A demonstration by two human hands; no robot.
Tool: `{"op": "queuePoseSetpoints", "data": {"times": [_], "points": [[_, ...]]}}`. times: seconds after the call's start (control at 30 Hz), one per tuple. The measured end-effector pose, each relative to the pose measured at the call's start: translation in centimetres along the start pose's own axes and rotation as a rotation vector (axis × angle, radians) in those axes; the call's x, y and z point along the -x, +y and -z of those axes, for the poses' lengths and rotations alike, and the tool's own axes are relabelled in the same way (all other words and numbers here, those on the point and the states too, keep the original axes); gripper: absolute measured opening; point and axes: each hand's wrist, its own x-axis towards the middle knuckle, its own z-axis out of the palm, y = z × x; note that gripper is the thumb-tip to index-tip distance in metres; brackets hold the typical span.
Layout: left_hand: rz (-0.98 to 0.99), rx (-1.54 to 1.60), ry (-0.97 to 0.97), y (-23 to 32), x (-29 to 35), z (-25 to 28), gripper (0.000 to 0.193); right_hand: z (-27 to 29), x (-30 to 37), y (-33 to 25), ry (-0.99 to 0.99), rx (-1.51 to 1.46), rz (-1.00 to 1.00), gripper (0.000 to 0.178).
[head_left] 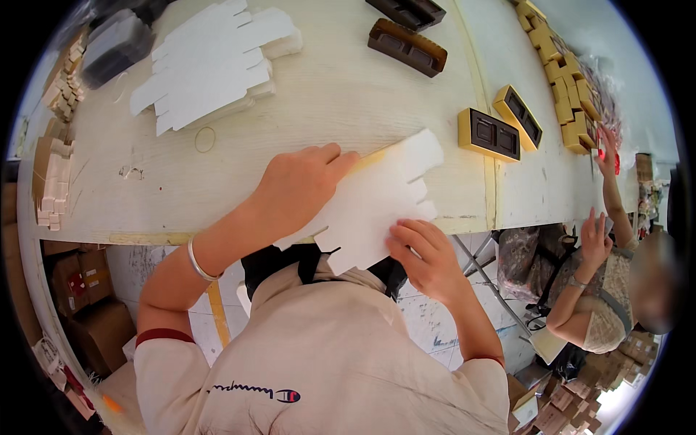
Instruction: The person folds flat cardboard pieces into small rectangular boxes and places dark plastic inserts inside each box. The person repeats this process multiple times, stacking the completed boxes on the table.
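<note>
A white die-cut box blank (377, 206) lies tilted over the table's front edge, its notched flaps facing right and toward me. A yellowish strip shows along its far edge. My left hand (301, 185) is closed on that far left edge, the fingers bent over it. At the near right edge my right hand (428, 257) pinches the card, its thumb and part of the fingers hidden. Beyond my left hand a stack of similar white blanks (203, 65) rests on the table.
Two gold boxes with dark inserts (495, 135) stand to the right, brown plastic trays (407, 47) at the far middle. A rubber band (205, 139) lies near the stack. Gold boxes (562, 80) line the far right, where another person's hand (607, 151) reaches. Cartons (87, 283) sit under the left side.
</note>
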Motion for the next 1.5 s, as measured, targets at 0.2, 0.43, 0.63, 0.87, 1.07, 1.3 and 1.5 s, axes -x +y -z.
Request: {"op": "queuePoseSetpoints", "data": {"times": [0.2,0.43,0.63,0.87,1.07,1.3,1.5], "points": [[-0.108,-0.038,-0.038,-1.1,-1.2,0.9,0.033,0.0,-3.7,-0.6,-0.068,-0.133,-0.006,0.030],[-0.174,-0.019,-0.055,-2.2,-1.5,1.2,0.033,-1.4,-3.1,-0.6,-0.072,-0.230,-0.133,0.025],[-0.203,-0.007,-0.026,-2.3,-1.5,0.9,0.033,-2.4,-5.9,-0.5,0.144,0.085,-0.027,0.026],[-0.197,0.032,-0.081,-1.8,-0.4,1.0,0.035,-3.3,-3.3,-1.9,0.096,0.082,0.016,0.034],[-0.238,0.039,-0.087,-1.2,-0.4,1.4,0.032,-2.0,-6.6,-0.3,-0.071,-0.094,-0.094,0.014],[-0.258,0.083,-0.164,-1.1,0.7,2.6,0.022,-1.9,-7.2,0.6,-0.091,-0.147,-0.081,0.015],[-0.052,0.020,-0.101,0.8,2.6,2.0,0.022,0.3,-6.9,3.1,-0.014,0.014,-0.076,0.019]]}}
